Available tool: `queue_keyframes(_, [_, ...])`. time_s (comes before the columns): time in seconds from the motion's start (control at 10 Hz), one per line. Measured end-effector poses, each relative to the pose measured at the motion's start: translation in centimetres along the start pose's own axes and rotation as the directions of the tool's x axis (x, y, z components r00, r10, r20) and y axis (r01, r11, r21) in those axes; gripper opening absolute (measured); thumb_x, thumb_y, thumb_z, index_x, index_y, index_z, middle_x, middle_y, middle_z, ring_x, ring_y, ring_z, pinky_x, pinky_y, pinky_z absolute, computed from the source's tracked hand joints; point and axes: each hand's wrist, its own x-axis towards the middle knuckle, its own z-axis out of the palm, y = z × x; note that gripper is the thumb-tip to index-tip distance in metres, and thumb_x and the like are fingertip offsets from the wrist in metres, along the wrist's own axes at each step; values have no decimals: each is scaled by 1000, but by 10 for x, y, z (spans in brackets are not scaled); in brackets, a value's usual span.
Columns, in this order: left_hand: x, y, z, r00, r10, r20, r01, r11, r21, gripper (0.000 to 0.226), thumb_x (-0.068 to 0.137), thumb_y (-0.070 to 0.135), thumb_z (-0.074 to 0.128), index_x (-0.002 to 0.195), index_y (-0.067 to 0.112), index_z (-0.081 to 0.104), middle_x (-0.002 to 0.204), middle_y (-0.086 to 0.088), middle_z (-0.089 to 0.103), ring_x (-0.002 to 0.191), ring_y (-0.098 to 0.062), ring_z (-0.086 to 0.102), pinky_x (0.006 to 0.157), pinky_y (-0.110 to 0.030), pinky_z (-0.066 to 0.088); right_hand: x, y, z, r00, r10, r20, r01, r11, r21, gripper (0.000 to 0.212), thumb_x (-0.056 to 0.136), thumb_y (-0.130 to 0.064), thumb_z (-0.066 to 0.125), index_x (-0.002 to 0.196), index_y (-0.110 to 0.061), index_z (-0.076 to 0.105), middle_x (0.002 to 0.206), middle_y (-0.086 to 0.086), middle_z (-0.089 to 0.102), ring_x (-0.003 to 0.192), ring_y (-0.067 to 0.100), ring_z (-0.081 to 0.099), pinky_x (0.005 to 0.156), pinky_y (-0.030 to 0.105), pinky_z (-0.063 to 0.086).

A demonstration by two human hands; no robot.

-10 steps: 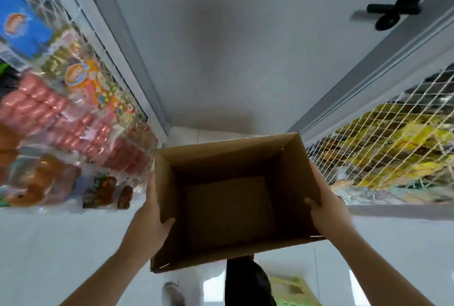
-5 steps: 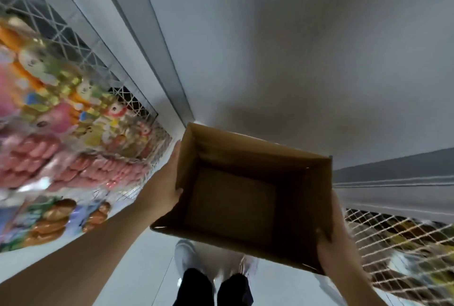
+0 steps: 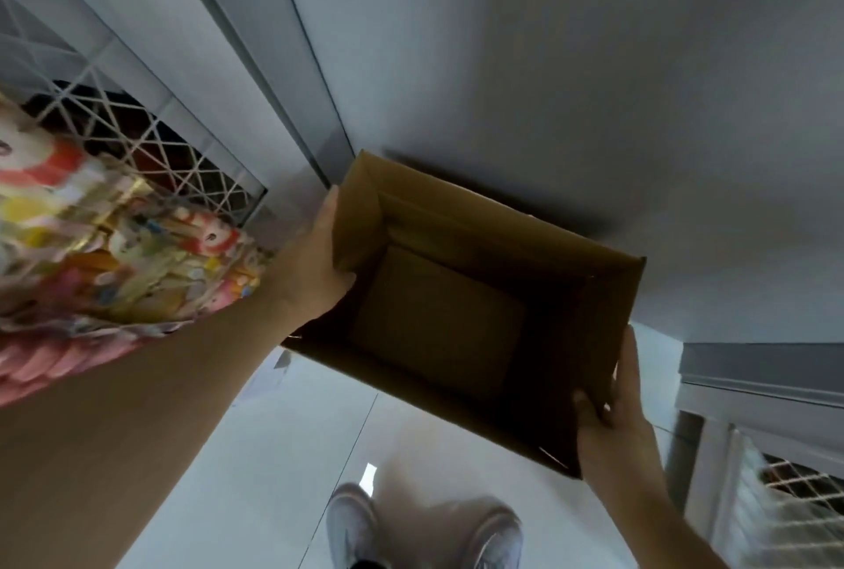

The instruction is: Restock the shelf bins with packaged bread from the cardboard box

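Observation:
A brown cardboard box (image 3: 456, 313) is held in the air in front of me, its open top facing me, and its inside holds nothing. My left hand (image 3: 315, 267) grips the box's left wall with the thumb over the rim. My right hand (image 3: 612, 422) grips the near right corner, thumb inside. At the left, a white wire shelf bin (image 3: 137, 144) holds colourful packaged bread (image 3: 118, 258), blurred by motion. No bread is in either hand.
A grey wall (image 3: 548, 66) rises behind the box. A second wire bin (image 3: 794, 504) shows at the lower right. White floor tiles (image 3: 255, 477) lie below, with my grey shoes (image 3: 424, 527) at the bottom centre.
The view has swung leftward and the box has tilted, its right side dropping. The right bin has slid toward the frame's edge. Both hands keep their hold on the box.

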Motion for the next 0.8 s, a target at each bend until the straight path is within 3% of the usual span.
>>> queue_keyframes(0.1, [13,-6,1,997,-72,1,72,997,25,111,91,24,75,163,41,-8,161,-14,37,141,-39,45,111,-55,42,7,-8,9,999,-47,1,47,998,33,88,111,-22,46,147,-78,-11,166,-10,40,138,44,55,110,69,45])
queue_keyframes(0.3, [37,-4,0,995,-93,-38,96,991,90,115,88,33,79,164,33,-6,171,-9,11,155,-40,17,123,-61,24,13,-23,21,994,-96,50,89,989,115,87,111,-21,49,152,-72,-7,167,-19,34,149,37,45,112,64,41])
queue_keyframes(0.4, [39,-5,-1,993,-110,-46,114,989,98,113,89,34,79,165,28,-4,173,-7,5,158,-38,9,125,-60,19,19,-30,22,993,-104,57,96,989,115,88,110,-22,52,154,-70,-7,166,-15,38,147,37,48,111,64,43])
queue_keyframes(0.7, [32,-2,-9,993,-110,-42,112,992,59,102,95,34,71,165,31,-3,174,2,2,159,-32,9,125,-58,22,28,-35,15,988,-106,109,99,993,67,97,106,-27,60,154,-66,-15,167,-14,35,147,37,48,110,58,46])
queue_keyframes(0.8, [22,10,-8,995,-12,-99,17,999,50,98,96,33,70,166,29,2,174,3,5,159,-30,11,125,-55,23,28,-35,9,988,-93,126,84,994,72,96,105,-27,60,157,-64,-12,163,-20,37,149,35,46,110,57,47])
